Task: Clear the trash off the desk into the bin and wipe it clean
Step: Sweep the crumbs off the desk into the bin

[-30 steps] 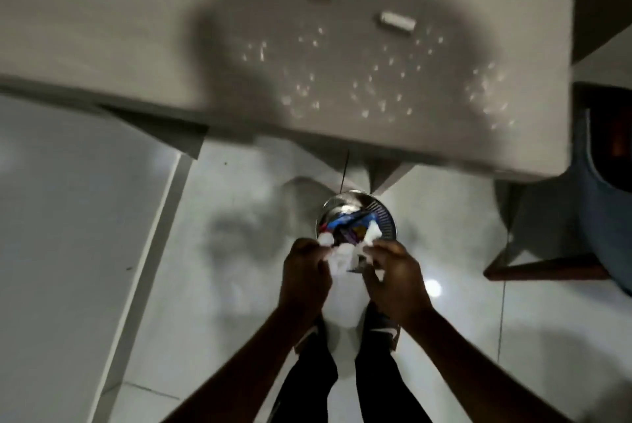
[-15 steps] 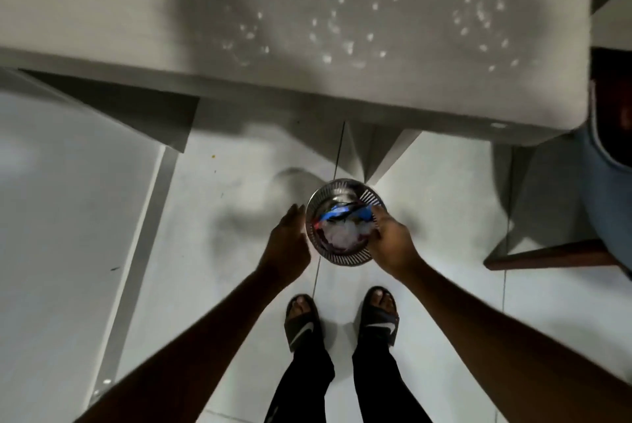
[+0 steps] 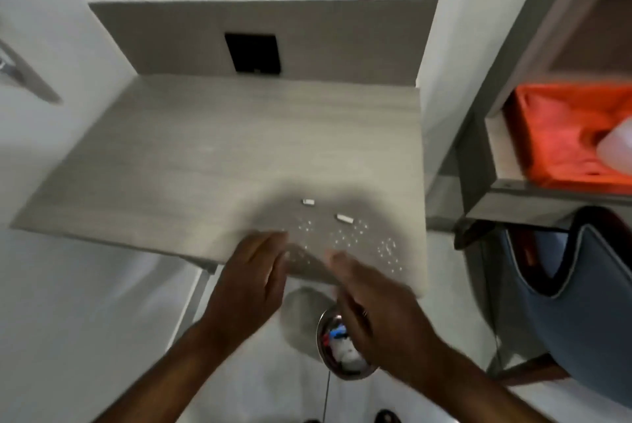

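— Pale wood grain on the tabletop [image 3: 212,155], and what's lying on it?

— Two small white stubs: one [image 3: 307,202] farther from the front edge, the other [image 3: 344,218] just to the right of it and nearer that edge. Around and in front of them, toward the front right corner, a scatter of tiny white crumbs [image 3: 345,239], too many and too small to count.

— Any writing on the stubs?

— None I can read; they are too small and the view is blurred.

— And the hands?

— Two, both bare and empty, fingers spread loose. The left hand [image 3: 248,280] hangs over the front edge of the tabletop, just left of the crumbs. The right hand [image 3: 374,311] is just below that edge, above the bin [image 3: 337,359].

— Where is the bin?

— One round metal bin, on the floor below the front edge of the tabletop, partly hidden by the right hand. Inside are white crumpled bits with something blue and something red; no label can be made out.

— Anything beside the tabletop?

— To its right, a shelf [image 3: 492,162] holding an orange cloth [image 3: 564,135], and below that a blue chair [image 3: 581,303].
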The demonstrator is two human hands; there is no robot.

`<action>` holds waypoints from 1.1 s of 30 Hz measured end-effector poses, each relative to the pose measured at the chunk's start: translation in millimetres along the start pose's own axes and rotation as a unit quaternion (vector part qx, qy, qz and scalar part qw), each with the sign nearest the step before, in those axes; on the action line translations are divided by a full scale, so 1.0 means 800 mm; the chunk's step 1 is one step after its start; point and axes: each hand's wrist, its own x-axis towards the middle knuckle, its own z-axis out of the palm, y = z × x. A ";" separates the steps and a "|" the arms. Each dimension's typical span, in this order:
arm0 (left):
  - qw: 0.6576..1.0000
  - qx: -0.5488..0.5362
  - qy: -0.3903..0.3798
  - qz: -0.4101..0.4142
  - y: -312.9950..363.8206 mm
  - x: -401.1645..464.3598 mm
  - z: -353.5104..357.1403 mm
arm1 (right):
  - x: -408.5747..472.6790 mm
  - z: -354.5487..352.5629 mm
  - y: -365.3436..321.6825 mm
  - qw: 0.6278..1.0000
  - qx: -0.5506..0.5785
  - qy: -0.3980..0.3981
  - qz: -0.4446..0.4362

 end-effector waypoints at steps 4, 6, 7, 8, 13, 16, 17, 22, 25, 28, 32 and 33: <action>0.992 0.069 -0.106 0.002 -0.001 0.108 0.015 | 0.100 -0.033 0.025 0.988 -0.115 0.000 0.106; 0.974 0.101 -0.202 0.024 -0.008 0.138 0.033 | 0.134 -0.033 0.044 0.964 -0.199 -0.055 0.166; 0.965 0.113 -0.235 0.027 -0.011 0.146 0.040 | 0.142 -0.030 0.051 0.952 -0.238 -0.082 0.175; 0.956 0.129 -0.263 0.031 -0.014 0.152 0.046 | 0.147 -0.026 0.058 0.943 -0.260 -0.106 0.177; 0.949 0.153 -0.275 0.034 -0.020 0.160 0.065 | 0.143 -0.003 0.075 0.944 -0.241 -0.124 0.188; 0.977 0.099 -0.189 -0.018 -0.007 0.145 0.059 | 0.138 -0.003 0.067 0.951 -0.200 -0.081 0.221; 0.988 0.073 -0.132 -0.028 0.001 0.129 0.055 | 0.130 -0.003 0.062 0.955 -0.184 -0.054 0.226; 0.993 -0.049 0.095 -0.051 0.039 -0.027 0.064 | 0.014 0.038 0.029 0.977 -0.105 0.088 0.166; 0.991 -0.077 0.048 -0.096 0.045 -0.125 0.114 | -0.079 0.096 0.046 0.973 -0.096 0.092 0.189; 0.979 -0.107 -0.041 -0.169 0.043 -0.194 0.180 | -0.152 0.159 0.100 0.950 -0.112 0.022 0.291; 0.936 -0.096 -0.166 -0.295 0.023 -0.237 0.279 | -0.188 0.224 0.185 0.893 -0.127 -0.056 0.428; 0.924 -0.093 -0.187 -0.320 0.017 -0.243 0.303 | -0.191 0.240 0.206 0.885 -0.128 -0.069 0.443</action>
